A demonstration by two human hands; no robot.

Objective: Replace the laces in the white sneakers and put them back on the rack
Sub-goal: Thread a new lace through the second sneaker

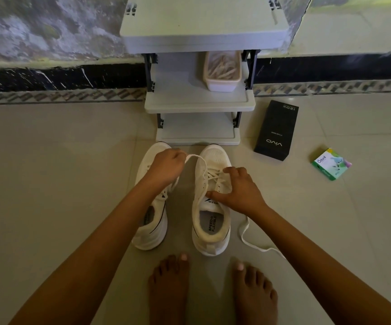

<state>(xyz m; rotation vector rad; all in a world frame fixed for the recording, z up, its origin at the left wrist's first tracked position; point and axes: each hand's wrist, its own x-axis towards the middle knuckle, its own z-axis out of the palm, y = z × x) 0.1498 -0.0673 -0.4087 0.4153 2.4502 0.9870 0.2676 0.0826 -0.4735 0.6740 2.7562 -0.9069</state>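
Two white sneakers (pixel 211 207) are standing on the floor before the rack (pixel 198 102). The left hand (pixel 166 166) is pinching a lace (pixel 198 158), drawing it out of the right-side one; the right hand (pixel 235 192) is pressing flat on its tongue, grasping nothing. Probably unlacing; next, another eyelet needs freeing. One lace end is trailing loose.

The black box (pixel 276 130) on the floor says "vivo" in white letters, and "120W" at its far end. The small green box (pixel 331 163) says "Odonil". Inside the right sneaker (pixel 212 202), the insole says "SPEED FLEXIBLE". Its tongue has a label too, partly hidden by a hand.
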